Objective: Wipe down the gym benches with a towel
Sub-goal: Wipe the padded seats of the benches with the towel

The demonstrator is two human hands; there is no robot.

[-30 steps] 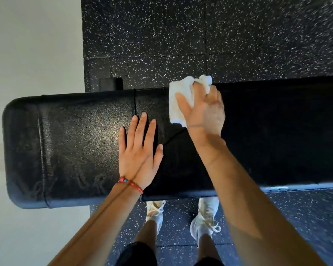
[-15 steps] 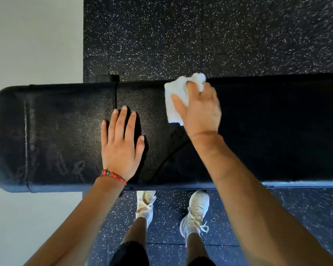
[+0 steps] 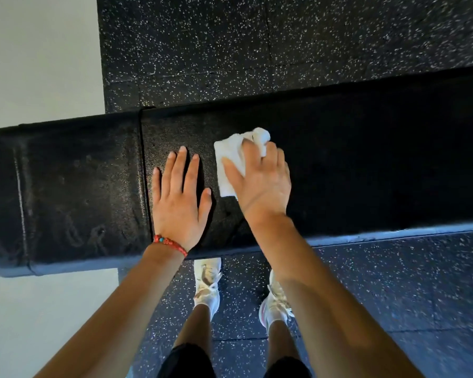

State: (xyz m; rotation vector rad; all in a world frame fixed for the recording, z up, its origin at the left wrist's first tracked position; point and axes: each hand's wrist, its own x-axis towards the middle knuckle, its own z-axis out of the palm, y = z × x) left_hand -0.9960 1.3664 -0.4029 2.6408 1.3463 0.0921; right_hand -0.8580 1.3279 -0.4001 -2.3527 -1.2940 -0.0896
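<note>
Head cam looking straight down: left hand (image 3: 179, 203) lies flat, fingers straight, bracing on the black bench (image 3: 366, 170) pad. Just beside it, the right hand (image 3: 260, 184) presses the white towel (image 3: 231, 162) mid-pad, fingers curled over its bunched far end. I'd keep the palm flat, overlap strokes, and cover the far edge too.

right hand (image 3: 260, 184) with white towel (image 3: 231, 162) drawn back from the counter's (image 3: 380, 170) far edge toward mid-pad, closer to left hand (image 3: 179, 203)
</note>
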